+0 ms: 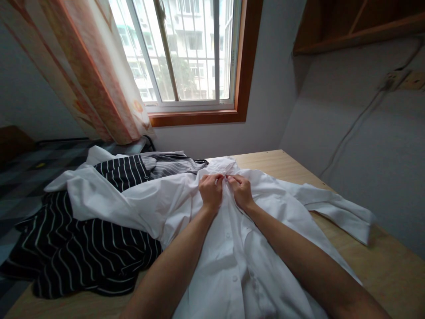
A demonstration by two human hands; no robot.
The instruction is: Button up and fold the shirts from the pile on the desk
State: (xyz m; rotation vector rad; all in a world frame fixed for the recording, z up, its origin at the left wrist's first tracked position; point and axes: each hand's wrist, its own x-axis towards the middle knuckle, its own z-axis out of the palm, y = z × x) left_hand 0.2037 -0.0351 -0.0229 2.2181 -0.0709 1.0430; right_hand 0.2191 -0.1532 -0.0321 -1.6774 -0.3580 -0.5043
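Observation:
A white long-sleeved button-up shirt (212, 248) lies spread out with its collar (222, 165) at the far end and its sleeves stretched to both sides. Just below the collar, my left hand (211, 188) pinches the front edge of the shirt. Close beside it, my right hand (241, 189) pinches the same spot from the other side, the fingertips nearly meeting. Whatever small part sits between the fingers, perhaps a button, is too small to make out. Lower on the placket, buttons (234, 278) show.
Black clothing with white stripes (96, 252) lies under the left sleeve. The wooden table (392, 261) ends at the wall on the right. Farther left is a dark checked cloth surface (20, 177). Beyond stand a curtain (96, 79) and a barred window (195, 57); a cable (352, 119) hangs at right.

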